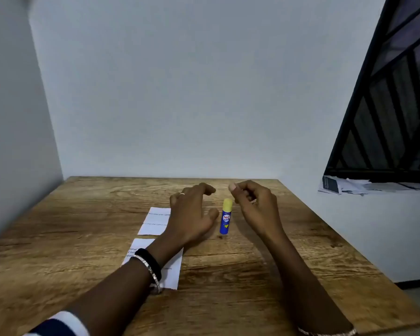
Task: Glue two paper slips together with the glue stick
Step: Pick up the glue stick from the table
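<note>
A blue glue stick (226,218) with a yellow cap stands upright on the wooden table (277,251). My left hand (192,214) hovers just to its left, fingers spread, thumb close to the tube but apart from it. My right hand (255,204) is just right of the cap with fingers curled and nothing in them. Two white paper slips with printed text lie flat on the left: the far slip (154,221) is partly under my left hand, and my left forearm crosses the near slip (172,270).
White walls close the table at the back and left. A black window grille (386,105) stands at the right, with papers (342,186) on its sill. The table's right edge runs diagonally toward me.
</note>
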